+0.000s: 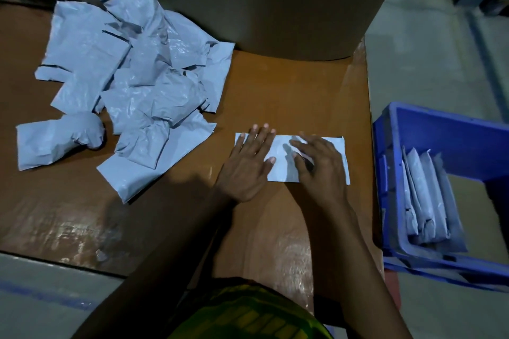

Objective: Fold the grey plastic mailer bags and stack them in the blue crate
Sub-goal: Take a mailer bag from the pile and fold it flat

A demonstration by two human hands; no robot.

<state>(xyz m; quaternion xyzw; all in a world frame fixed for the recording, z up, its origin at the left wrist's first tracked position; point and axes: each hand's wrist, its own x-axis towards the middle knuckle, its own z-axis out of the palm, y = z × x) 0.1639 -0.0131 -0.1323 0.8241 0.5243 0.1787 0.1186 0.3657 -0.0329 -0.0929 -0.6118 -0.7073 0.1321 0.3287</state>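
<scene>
Over on the left of the bench there's a crumpled pile of unfolded grey mailer bags, so plenty left to do.

The one being worked is the half-folded mailer bag, lying flat on the bench near its right edge, well apart from the pile. The left hand is spread wide and flat, fingers straight, pinning the bag's left end. The right hand sits on the right part with fingers loosely bent, pressing on top rather than gripping anything as far as I can tell.

My take on doing this bit well: keep that left palm planted so the slippery plastic doesn't creep, and sweep the right hand outward toward the free edge to push the trapped air out before creasing. Line the edges up first, since a crooked fold will spring open. Press the crease hard, because this film likes to puff back.

On the right, the blue crate sits just beside the bench, with folded bags standing on edge in a row. I'd slot this one in tight against them so it stays shut.
</scene>
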